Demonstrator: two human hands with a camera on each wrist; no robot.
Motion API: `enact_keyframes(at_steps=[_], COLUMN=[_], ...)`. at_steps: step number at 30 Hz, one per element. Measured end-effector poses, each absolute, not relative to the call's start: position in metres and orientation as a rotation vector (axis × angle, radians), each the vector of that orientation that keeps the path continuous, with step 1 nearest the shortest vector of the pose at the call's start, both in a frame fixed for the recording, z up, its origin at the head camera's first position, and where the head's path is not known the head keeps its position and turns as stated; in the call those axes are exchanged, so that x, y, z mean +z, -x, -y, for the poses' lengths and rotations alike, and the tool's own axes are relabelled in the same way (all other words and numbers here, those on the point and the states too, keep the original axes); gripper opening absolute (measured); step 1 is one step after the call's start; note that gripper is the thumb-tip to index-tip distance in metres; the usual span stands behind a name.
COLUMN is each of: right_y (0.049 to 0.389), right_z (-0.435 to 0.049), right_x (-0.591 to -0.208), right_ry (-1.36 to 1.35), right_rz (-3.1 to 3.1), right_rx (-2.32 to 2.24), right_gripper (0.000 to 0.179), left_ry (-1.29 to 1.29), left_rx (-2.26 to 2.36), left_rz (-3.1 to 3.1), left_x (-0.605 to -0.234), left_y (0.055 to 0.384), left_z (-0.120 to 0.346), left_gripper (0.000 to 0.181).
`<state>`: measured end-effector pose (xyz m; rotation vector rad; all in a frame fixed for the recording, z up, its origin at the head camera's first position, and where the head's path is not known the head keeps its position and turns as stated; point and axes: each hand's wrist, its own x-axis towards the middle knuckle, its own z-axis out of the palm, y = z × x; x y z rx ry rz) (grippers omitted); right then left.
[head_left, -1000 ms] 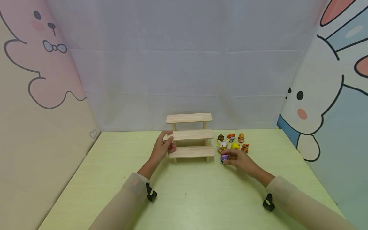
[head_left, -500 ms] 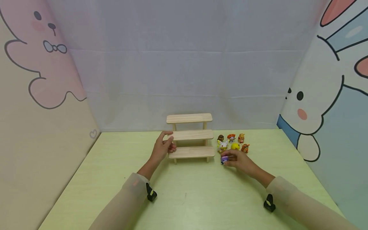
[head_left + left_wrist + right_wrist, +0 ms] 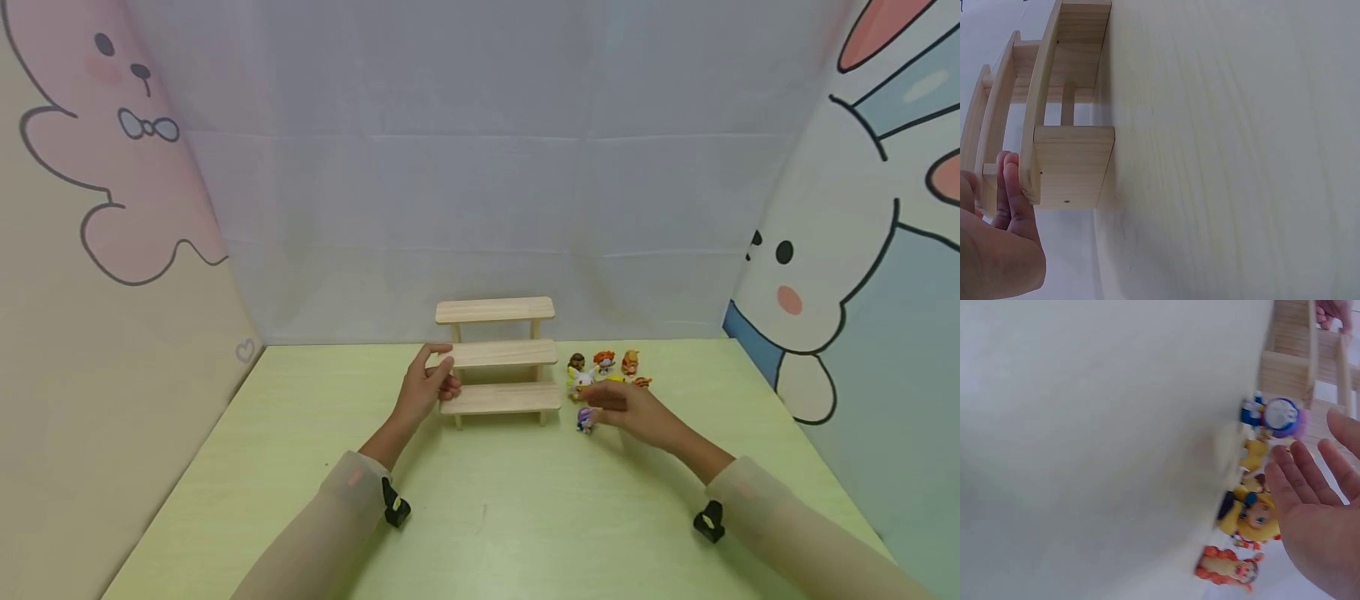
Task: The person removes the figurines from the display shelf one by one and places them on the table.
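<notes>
A three-step wooden display stand (image 3: 498,354) stands at the back of the table. At its left end, my left hand (image 3: 420,387) grips the middle step; in the left wrist view the fingers (image 3: 1016,194) reach in beside the lowest step. To the right of the stand, a small purple-topped figurine (image 3: 585,421) stands upright on the table. Just beside it my right hand (image 3: 637,414) is held with fingers loosely extended and apart from the figurine, as the right wrist view confirms. Behind this hand are several more figurines, among them a white-and-yellow one (image 3: 581,382) and an orange tiger (image 3: 1229,565), partly covered.
The figurines, including a red-haired one (image 3: 604,360) and an orange one (image 3: 630,362), cluster close to the stand's right side. A pale curtain (image 3: 495,167) hangs behind the table (image 3: 480,517). Cartoon-printed panels rise on both sides.
My right hand has let go of the purple-topped figurine, its fingers spreading and drawing slightly to the right. The figurine stays standing. My left hand keeps its hold on the stand.
</notes>
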<state>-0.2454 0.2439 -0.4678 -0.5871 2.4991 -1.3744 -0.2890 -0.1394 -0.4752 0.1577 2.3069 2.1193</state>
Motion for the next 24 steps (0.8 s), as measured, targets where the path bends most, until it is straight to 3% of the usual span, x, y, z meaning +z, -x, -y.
enact_keyframes(at_steps=[13,24], right_y=[0.254,0.261], right_z=[-0.248,-0.245], right_x=[-0.436,-0.433], right_ry=[0.620,0.463], right_rz=[-2.866,-3.111], right_rx=[-1.133,-0.796], right_gripper=[0.037,0.052], left_ry=[-0.240,-0.280], left_rx=[1.896,1.231], left_rz=[-2.466,-2.960], left_x=[-0.464,-0.464], left_y=[0.290,0.293], left_z=[0.141,0.153], left_gripper=[0.034,0.054])
